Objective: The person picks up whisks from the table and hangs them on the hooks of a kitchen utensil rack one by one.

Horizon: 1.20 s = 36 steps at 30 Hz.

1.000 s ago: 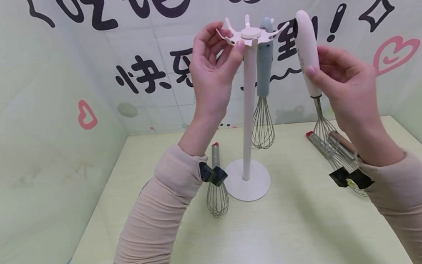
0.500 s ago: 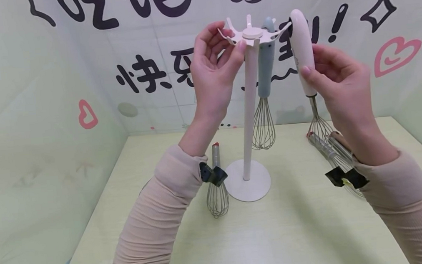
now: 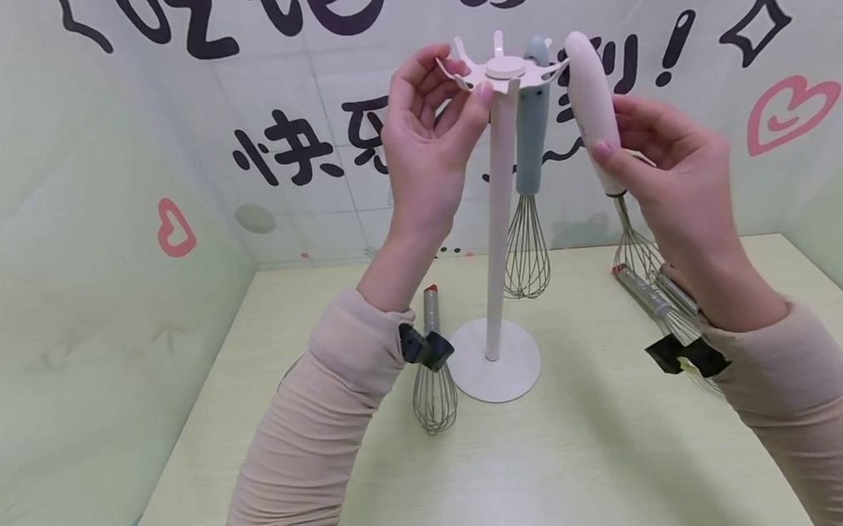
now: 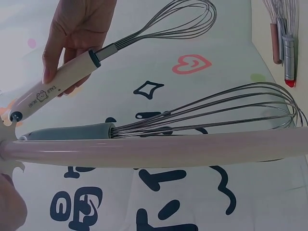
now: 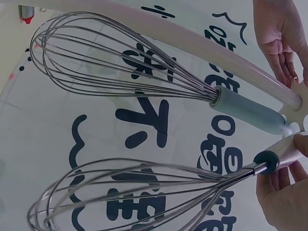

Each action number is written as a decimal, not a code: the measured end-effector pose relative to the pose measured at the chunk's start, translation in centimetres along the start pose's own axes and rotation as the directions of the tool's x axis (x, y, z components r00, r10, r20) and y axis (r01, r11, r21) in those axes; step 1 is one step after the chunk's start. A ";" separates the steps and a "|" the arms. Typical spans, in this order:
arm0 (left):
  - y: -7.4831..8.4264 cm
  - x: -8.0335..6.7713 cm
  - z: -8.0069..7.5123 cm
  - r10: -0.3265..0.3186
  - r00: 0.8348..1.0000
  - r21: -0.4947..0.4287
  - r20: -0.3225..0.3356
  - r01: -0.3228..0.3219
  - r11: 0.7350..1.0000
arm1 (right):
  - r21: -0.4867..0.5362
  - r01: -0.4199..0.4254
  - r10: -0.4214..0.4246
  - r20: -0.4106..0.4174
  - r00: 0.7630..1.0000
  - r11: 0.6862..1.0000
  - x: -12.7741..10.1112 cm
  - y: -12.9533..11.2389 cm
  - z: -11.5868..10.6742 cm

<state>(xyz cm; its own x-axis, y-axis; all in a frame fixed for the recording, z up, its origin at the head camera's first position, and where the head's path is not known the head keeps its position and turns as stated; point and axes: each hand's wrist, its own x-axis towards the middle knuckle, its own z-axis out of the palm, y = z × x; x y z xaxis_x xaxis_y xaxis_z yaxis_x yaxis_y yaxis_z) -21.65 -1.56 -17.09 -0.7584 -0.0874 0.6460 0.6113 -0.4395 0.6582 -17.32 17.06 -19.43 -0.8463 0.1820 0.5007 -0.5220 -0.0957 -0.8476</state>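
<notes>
A white utensil stand (image 3: 496, 240) with a ring of upturned hooks stands in the middle of the head view. At its top left, my left hand (image 3: 421, 129) pinches the hook ring between thumb and fingers. My right hand (image 3: 687, 169) grips a white-handled whisk (image 3: 593, 106), handle up and wires down. In the left wrist view, the dark hole at the end of this whisk's handle (image 4: 55, 91) is right at a hook's tip. Behind the pole, a whisk with a blue-green handle (image 3: 534, 140) hangs from the ring; its wires show fully in the right wrist view.
A smaller red-tipped whisk (image 3: 434, 387) lies on the pale table (image 3: 457, 494) left of the stand's round base (image 3: 507, 381). More whisks (image 3: 646, 293) lie at the right, partly hidden by my right forearm. A lettered wall sheet (image 3: 335, 220) is behind the stand.
My right hand has moved left with the white-handled whisk, bringing the handle's top to the hook tip and slightly lower. My left hand has stayed on the ring.
</notes>
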 end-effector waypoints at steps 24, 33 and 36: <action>-0.1 0.1 0.0 -0.008 1.000 0.012 0.003 0.008 1.000 | -0.077 0.060 -0.054 0.070 0.996 0.995 -0.4 1.6 1.8; -0.1 0.1 0.0 -0.009 1.000 0.006 0.000 0.009 1.000 | -0.076 0.056 -0.050 0.076 0.996 0.996 -0.6 1.8 2.5; -0.1 0.1 0.0 -0.009 1.000 0.004 0.004 0.009 1.000 | -0.071 0.047 -0.041 0.075 0.996 0.996 -0.6 1.9 2.7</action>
<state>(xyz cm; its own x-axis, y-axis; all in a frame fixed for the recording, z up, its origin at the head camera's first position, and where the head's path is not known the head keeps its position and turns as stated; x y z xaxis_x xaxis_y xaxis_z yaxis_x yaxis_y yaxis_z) -21.80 -1.54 -17.12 -0.7627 -0.0804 0.6417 0.6058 -0.4363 0.6654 -18.08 14.15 -20.86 -0.8295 0.1117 0.5472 -0.5521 -0.0169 -0.8336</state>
